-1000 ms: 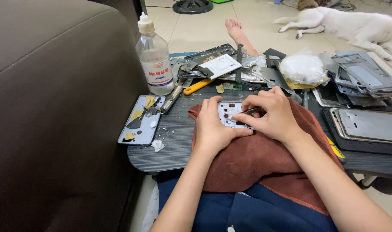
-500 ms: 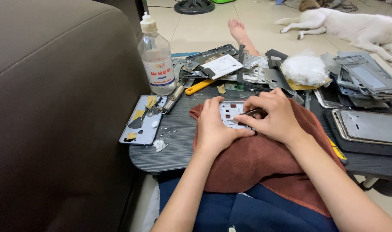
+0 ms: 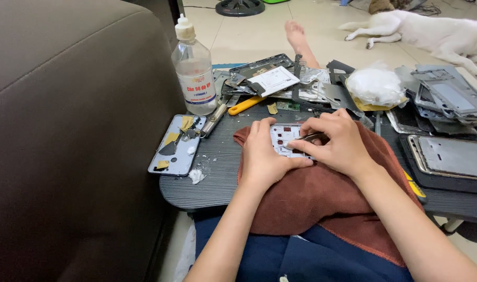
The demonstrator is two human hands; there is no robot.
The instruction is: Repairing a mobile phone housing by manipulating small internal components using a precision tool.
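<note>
Head view, only one here. Your left hand point(image 3: 264, 156) lies flat w/ fingers curled over the left side of the phone frame point(image 3: 286, 140), pinning it down on the brown cloth point(image 3: 322, 193). The grip is pressing rather than clenched. Your right hand point(image 3: 338, 142) is pinched shut on the tweezers point(image 3: 306, 139), tip pointing left onto the frame's middle.

Key relation: the frame sits directly betw. both hands, touching each. Long axis runs roughly away from you, toward the far edge of the bench point(image 3: 212, 183). The tweezers come in across that axis from the right side. The right hand is the working one, the left is the nearer one for holding.

The frame lies about mid-bench, a bit toward the near edge, on the cloth that hangs over that edge onto your lap.

Around it: bottle point(image 3: 194, 70) at the far left corner, a grey back cover point(image 3: 177, 149) along the left edge, a yellow-handled tool point(image 3: 244, 105) just past the cloth, piled phone parts point(image 3: 447, 99) far right.
</note>
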